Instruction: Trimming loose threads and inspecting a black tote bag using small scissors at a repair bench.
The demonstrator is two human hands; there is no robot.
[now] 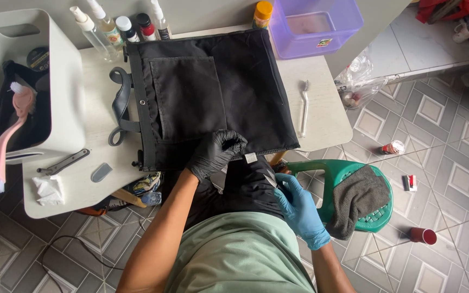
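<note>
Nearest the camera is the person's own green-shirted torso (240,255), with both gloved hands reaching forward from it. Beyond lies the largest thing in play, a black fabric bag (213,92), spread flat across the white table (327,114) with its patch pocket up and its dark handles (119,106) hanging off toward the white storage bin (55,81); laid out like that, its near hem faces the person. The left hand (214,153), in a black glove, pinches that hem beside a small white tag (251,157), fingers closed on the cloth, seemingly to hold the edge taut. The right hand (299,209), in a blue glove, sits lower, off the table over the lap, curled around a small pointed tool (271,179) whose kind I cannot make out, its tip aimed up at the tag. To the right, a green plastic stool (348,171) carries a grey towel (356,198). A purple tub (316,24) and spray bottles (104,27) line the far edge. A pink brush (6,141) leans in the bin, and a slim white brush (304,108) lies beside the bag.
</note>
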